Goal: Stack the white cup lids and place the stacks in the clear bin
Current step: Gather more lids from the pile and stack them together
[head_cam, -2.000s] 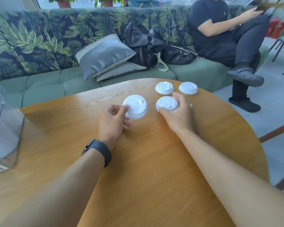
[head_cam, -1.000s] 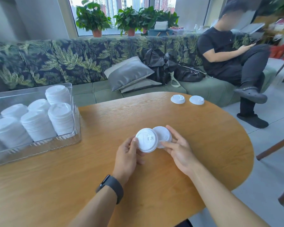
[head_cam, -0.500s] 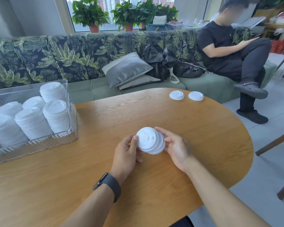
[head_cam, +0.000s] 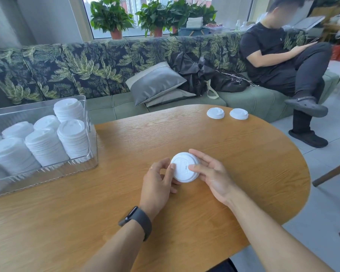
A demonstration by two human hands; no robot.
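Above the middle of the wooden table (head_cam: 234,163) both my hands hold a small stack of white cup lids (head_cam: 182,169), tilted towards me. My left hand (head_cam: 157,181) grips its left edge with thumb and fingers. My right hand (head_cam: 210,171) pinches its right side, thumb on the top face and fingers behind. Two single white lids (head_cam: 215,113) (head_cam: 238,114) lie side by side near the table's far edge. The clear bin (head_cam: 81,165) stands at the table's left and holds several tall stacks of lids (head_cam: 72,138).
A green sofa (head_cam: 114,108) with a leaf-patterned back runs behind the table, with grey cushions (head_cam: 155,83) and a black bag (head_cam: 204,75) on it. A person in black (head_cam: 279,55) sits at its right end. Chair legs (head_cam: 332,171) stand at the right.
I picked up two lids at the far side of the table, carried them nearer and pushed one onto the other. The view has pulled back, and the bin has come into sight.
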